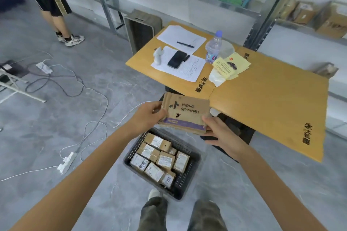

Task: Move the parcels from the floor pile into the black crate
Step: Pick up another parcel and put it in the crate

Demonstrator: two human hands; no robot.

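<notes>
While left hand (148,116) and right hand (219,131) grip the parcel (185,114) by its ends, the crate (186,174) lies just below. Its long axis runs hand to hand.

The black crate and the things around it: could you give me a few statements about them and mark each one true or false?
1. The left hand and the right hand together hold one flat brown parcel. True.
2. The crate is empty. False: the black crate holds many small labelled boxes.
3. A phone lies on a sheet of paper on the cardboard tabletop. True.
4. The bottle lies on its side. False: the water bottle stands upright.
</notes>
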